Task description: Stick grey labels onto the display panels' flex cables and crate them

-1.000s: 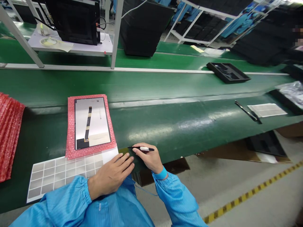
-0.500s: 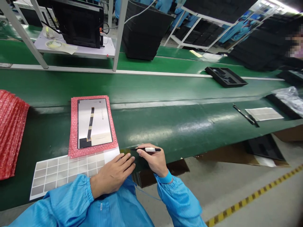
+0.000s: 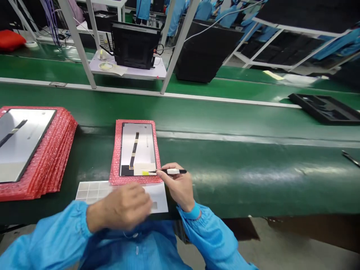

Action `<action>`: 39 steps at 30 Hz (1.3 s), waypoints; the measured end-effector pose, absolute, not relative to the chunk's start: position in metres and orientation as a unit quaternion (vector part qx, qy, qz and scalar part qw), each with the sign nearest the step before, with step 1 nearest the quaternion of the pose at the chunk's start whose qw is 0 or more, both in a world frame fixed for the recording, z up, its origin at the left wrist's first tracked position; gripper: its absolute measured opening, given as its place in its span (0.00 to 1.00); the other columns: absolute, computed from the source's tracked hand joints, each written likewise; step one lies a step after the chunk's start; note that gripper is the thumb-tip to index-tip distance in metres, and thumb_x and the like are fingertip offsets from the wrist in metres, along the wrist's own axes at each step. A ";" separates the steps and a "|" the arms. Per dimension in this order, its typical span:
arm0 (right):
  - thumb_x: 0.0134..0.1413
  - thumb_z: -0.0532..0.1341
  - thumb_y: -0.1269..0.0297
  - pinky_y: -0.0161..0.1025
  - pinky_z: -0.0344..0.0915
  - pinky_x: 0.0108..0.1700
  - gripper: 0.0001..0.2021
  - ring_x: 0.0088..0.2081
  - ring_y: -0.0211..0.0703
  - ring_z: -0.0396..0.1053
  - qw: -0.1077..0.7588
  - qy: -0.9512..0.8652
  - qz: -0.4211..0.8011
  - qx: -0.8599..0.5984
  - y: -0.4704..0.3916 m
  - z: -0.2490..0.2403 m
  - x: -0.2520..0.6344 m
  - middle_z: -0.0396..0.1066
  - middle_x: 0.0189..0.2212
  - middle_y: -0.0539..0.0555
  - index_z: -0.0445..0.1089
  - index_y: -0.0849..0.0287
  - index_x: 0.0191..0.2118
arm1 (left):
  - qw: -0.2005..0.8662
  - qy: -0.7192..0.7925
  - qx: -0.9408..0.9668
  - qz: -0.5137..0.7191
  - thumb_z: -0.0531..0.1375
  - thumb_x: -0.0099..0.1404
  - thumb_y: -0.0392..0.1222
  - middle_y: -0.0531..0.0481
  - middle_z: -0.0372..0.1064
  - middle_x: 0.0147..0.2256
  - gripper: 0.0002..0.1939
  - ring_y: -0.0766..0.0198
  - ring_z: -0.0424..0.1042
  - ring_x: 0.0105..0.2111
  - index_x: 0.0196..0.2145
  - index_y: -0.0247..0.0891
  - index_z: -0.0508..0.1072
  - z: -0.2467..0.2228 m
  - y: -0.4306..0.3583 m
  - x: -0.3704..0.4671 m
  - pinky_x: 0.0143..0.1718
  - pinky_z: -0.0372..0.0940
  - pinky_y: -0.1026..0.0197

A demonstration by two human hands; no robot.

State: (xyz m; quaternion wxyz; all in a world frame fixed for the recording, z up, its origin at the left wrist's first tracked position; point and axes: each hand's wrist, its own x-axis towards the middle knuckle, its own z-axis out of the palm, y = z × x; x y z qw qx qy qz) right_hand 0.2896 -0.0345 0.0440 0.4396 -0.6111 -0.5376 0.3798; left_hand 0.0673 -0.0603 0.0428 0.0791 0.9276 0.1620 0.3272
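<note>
My right hand [image 3: 178,185] grips black-and-white tweezers [image 3: 174,171], their tip at a small yellow piece [image 3: 145,173] over the lower edge of a grey display panel [image 3: 144,150]. The panel, with a dark flex strip [image 3: 134,150], lies on red bubble wrap [image 3: 114,170]. Blurred by motion, my left hand [image 3: 126,206] hovers over a white sheet of grey labels [image 3: 88,190], just below the wrap. Its fingers look curled; whether anything is between them cannot be made out.
On the left is a tall stack of red bubble-wrap pouches [image 3: 60,150] with another panel [image 3: 30,138] on top. A monitor [image 3: 136,45] stands on a shelf behind. At the right are a black tray [image 3: 326,108] and a dark tool [image 3: 351,158]. People in blue work farther back.
The tweezers have moved from the table edge beside the sheet up to the panel, with the yellow piece at their tip. My left hand has lifted and curled. The view has swung left.
</note>
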 end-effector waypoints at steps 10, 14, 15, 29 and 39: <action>0.50 0.72 0.55 0.36 0.64 0.29 0.11 0.27 0.39 0.67 0.432 -0.550 0.372 -0.610 -0.020 0.025 0.252 0.74 0.26 0.51 0.76 0.57 0.32 | 0.075 0.193 0.901 0.382 0.63 0.67 0.34 0.38 0.81 0.45 0.10 0.51 0.80 0.50 0.46 0.30 0.78 -0.009 0.001 -0.013 0.51 0.79 0.48; 0.51 0.71 0.53 0.37 0.63 0.28 0.12 0.26 0.40 0.67 0.414 -0.549 0.388 -0.613 -0.021 0.020 0.245 0.74 0.26 0.52 0.76 0.56 0.32 | 0.099 0.202 0.889 0.400 0.63 0.65 0.31 0.38 0.82 0.44 0.10 0.52 0.80 0.50 0.45 0.30 0.78 -0.014 -0.002 -0.013 0.51 0.78 0.50; 0.51 0.71 0.53 0.37 0.64 0.28 0.12 0.26 0.40 0.68 0.412 -0.546 0.392 -0.615 -0.021 0.020 0.243 0.75 0.26 0.53 0.76 0.56 0.32 | 0.104 0.202 0.888 0.399 0.63 0.65 0.31 0.39 0.82 0.44 0.10 0.51 0.80 0.50 0.45 0.30 0.78 -0.014 -0.002 -0.013 0.52 0.78 0.50; 0.50 0.72 0.55 0.36 0.66 0.28 0.11 0.28 0.42 0.72 0.427 -0.533 0.395 -0.614 -0.017 0.016 0.242 0.75 0.27 0.52 0.76 0.57 0.32 | 0.116 0.203 0.886 0.401 0.64 0.64 0.30 0.38 0.82 0.43 0.09 0.49 0.81 0.50 0.43 0.29 0.78 -0.015 -0.001 -0.012 0.51 0.79 0.49; 0.52 0.72 0.56 0.36 0.67 0.30 0.10 0.28 0.41 0.72 0.426 -0.546 0.383 -0.611 -0.018 0.012 0.242 0.76 0.28 0.52 0.76 0.57 0.33 | 0.106 0.203 0.885 0.406 0.64 0.64 0.30 0.38 0.82 0.42 0.08 0.49 0.81 0.48 0.42 0.28 0.78 -0.010 -0.001 -0.010 0.49 0.80 0.50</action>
